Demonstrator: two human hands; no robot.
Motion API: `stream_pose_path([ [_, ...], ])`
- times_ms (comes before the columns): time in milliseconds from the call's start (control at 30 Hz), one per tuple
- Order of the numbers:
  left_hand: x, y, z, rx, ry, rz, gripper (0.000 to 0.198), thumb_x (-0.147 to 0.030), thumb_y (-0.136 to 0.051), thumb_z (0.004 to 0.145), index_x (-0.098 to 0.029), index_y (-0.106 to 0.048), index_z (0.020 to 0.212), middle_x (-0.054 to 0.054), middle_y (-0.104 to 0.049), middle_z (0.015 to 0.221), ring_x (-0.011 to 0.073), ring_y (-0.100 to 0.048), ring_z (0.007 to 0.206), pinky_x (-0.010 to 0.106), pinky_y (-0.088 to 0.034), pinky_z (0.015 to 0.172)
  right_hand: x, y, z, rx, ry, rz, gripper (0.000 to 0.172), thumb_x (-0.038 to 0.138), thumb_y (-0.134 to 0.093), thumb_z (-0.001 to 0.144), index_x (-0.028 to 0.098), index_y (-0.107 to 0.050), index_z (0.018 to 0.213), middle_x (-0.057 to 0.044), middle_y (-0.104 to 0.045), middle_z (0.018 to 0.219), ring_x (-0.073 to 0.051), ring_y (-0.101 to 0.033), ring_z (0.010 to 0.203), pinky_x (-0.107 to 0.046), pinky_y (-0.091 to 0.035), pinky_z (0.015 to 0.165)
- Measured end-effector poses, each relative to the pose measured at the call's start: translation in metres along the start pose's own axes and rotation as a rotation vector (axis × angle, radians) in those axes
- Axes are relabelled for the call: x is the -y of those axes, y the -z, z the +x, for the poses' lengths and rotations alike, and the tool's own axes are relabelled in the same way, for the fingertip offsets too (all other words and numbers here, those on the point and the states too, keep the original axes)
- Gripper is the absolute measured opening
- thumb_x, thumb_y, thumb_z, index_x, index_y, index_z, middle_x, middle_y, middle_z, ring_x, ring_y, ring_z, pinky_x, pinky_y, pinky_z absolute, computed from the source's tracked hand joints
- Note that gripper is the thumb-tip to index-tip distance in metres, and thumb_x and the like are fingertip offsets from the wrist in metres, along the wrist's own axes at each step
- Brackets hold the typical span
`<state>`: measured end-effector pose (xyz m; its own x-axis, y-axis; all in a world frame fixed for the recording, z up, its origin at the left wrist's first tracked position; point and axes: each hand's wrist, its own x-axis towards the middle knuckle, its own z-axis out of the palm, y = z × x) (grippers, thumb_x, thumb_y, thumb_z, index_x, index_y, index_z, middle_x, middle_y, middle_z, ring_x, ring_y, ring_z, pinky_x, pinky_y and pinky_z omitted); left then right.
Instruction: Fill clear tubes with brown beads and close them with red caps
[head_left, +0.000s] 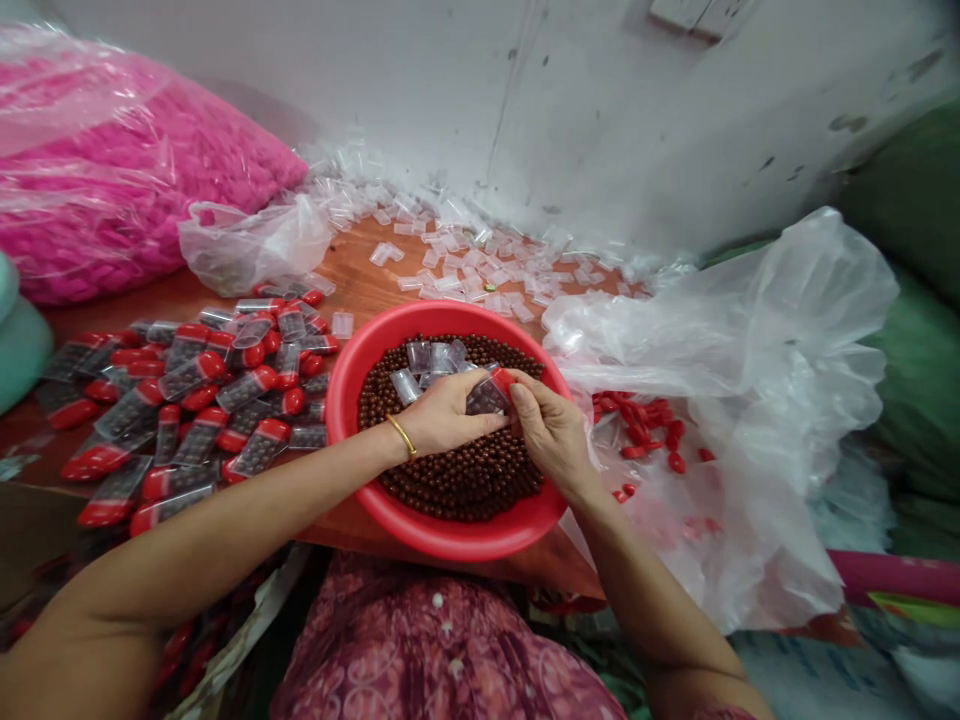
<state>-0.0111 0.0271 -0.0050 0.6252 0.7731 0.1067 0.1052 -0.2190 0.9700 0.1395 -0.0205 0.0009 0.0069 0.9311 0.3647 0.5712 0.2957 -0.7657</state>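
Observation:
Over a red basin [456, 543] full of small round brown beads [465, 490], my left hand [442, 418] is closed around a small clear plastic container [486, 397] with dark beads inside. My right hand [553, 432] pinches the red cap [503, 379] at the container's right end. Whether the cap is fully seated is hidden by the fingers. Several clear containers [406, 386] lie on the beads just beyond my left hand.
Filled, red-capped containers [199, 435] are heaped at the left. Behind them rests a bag of pink pieces [142, 180]. Clear empty containers [465, 265] are scattered toward the wall. At the right, loose red caps [637, 420] lie by a crumpled plastic bag [765, 400].

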Motion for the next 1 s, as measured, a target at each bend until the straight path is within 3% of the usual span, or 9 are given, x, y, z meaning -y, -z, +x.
stream_pose_path([
  [133, 0.003, -0.001, 0.0, -0.016, 0.004, 0.119, 0.021, -0.019, -0.056, 0.068, -0.012, -0.058, 0.087, -0.001, -0.058, 0.073, 0.0121, -0.05, 0.067, 0.024, -0.042, 0.065, -0.004, -0.005, -0.007, 0.005, 0.177, -0.163, 0.036, 0.032, -0.039, 0.093, 0.017, -0.065, 0.114, -0.008, -0.07, 0.105, -0.019, -0.067, 0.092, -0.029, -0.054, 0.08],
  [367, 0.0, -0.002, -0.002, 0.033, 0.015, 0.154, 0.011, -0.024, -0.057, 0.065, -0.014, -0.052, 0.069, -0.005, -0.048, 0.06, 0.0087, -0.042, 0.058, 0.02, -0.032, 0.053, -0.001, 0.011, -0.011, 0.06, 0.419, -0.495, 0.039, 0.031, -0.039, 0.093, 0.01, -0.064, 0.114, -0.007, -0.069, 0.067, -0.014, -0.06, 0.052, -0.024, -0.046, 0.051],
  [467, -0.004, -0.002, -0.001, 0.089, 0.007, 0.12, 0.014, -0.025, -0.058, 0.066, -0.014, -0.054, 0.073, -0.005, -0.049, 0.062, 0.0085, -0.043, 0.059, 0.02, -0.034, 0.057, 0.001, 0.015, -0.002, 0.042, 0.338, -0.306, 0.043, 0.037, -0.035, 0.094, 0.014, -0.071, 0.096, -0.005, -0.065, 0.061, -0.012, -0.057, 0.05, -0.024, -0.043, 0.049],
  [567, -0.006, -0.003, 0.0, 0.197, 0.001, 0.175, 0.013, -0.025, -0.059, 0.065, -0.014, -0.052, 0.066, -0.006, -0.046, 0.058, 0.0082, -0.042, 0.057, 0.02, -0.033, 0.055, 0.001, 0.004, 0.01, -0.108, 0.076, 0.06, 0.055, 0.049, -0.028, 0.094, 0.017, -0.071, 0.08, -0.002, -0.055, 0.054, -0.011, -0.052, 0.049, -0.024, -0.041, 0.048],
  [633, -0.008, -0.005, -0.002, 0.25, -0.008, 0.263, 0.014, -0.024, -0.059, 0.065, -0.015, -0.049, 0.061, -0.006, -0.043, 0.054, 0.008, -0.04, 0.053, 0.02, -0.031, 0.052, -0.001, -0.009, 0.016, -0.118, -0.106, 0.292, 0.061, 0.054, -0.021, 0.093, 0.017, -0.069, 0.086, -0.002, -0.056, 0.06, -0.011, -0.051, 0.05, -0.024, -0.041, 0.048],
  [700, -0.009, -0.006, -0.004, 0.279, -0.017, 0.352, 0.011, -0.02, -0.058, 0.065, -0.015, -0.05, 0.061, -0.006, -0.043, 0.053, 0.0082, -0.04, 0.051, 0.021, -0.03, 0.051, -0.002, -0.021, 0.019, -0.015, -0.227, 0.424, 0.065, 0.056, -0.014, 0.092, 0.017, -0.065, 0.102, -0.005, -0.061, 0.077, -0.012, -0.055, 0.059, -0.026, -0.045, 0.055],
  [800, -0.01, -0.008, -0.007, 0.28, -0.045, 0.52, 0.005, -0.017, -0.058, 0.064, -0.014, -0.055, 0.067, -0.004, -0.049, 0.055, 0.0096, -0.044, 0.05, 0.022, -0.034, 0.05, 0.0, -0.027, 0.019, 0.138, -0.285, 0.406, 0.065, 0.054, -0.008, 0.093, 0.02, -0.052, 0.126, -0.007, -0.062, 0.104, -0.016, -0.06, 0.089, -0.032, -0.048, 0.081],
  [900, -0.009, -0.008, -0.011, 0.25, -0.067, 0.681, 0.015, -0.02, -0.059, 0.066, -0.012, -0.06, 0.079, 0.001, -0.059, 0.062, 0.0135, -0.052, 0.054, 0.024, -0.041, 0.055, 0.005, -0.023, 0.02, 0.198, -0.177, 0.26, 0.063, 0.055, -0.013, 0.093, 0.02, -0.038, 0.139, -0.009, -0.054, 0.126, -0.018, -0.051, 0.114, -0.039, -0.035, 0.103],
  [1000, -0.007, -0.006, -0.011, 0.216, -0.037, 0.808, 0.02, -0.022, -0.057, 0.068, -0.011, -0.062, 0.084, 0.007, -0.066, 0.072, 0.0185, -0.059, 0.063, 0.027, -0.045, 0.061, 0.013, -0.024, 0.021, 0.191, -0.013, 0.102, 0.065, 0.059, -0.022, 0.091, 0.018, -0.038, 0.139, -0.009, -0.044, 0.14, -0.02, -0.038, 0.13, -0.04, -0.023, 0.112],
])
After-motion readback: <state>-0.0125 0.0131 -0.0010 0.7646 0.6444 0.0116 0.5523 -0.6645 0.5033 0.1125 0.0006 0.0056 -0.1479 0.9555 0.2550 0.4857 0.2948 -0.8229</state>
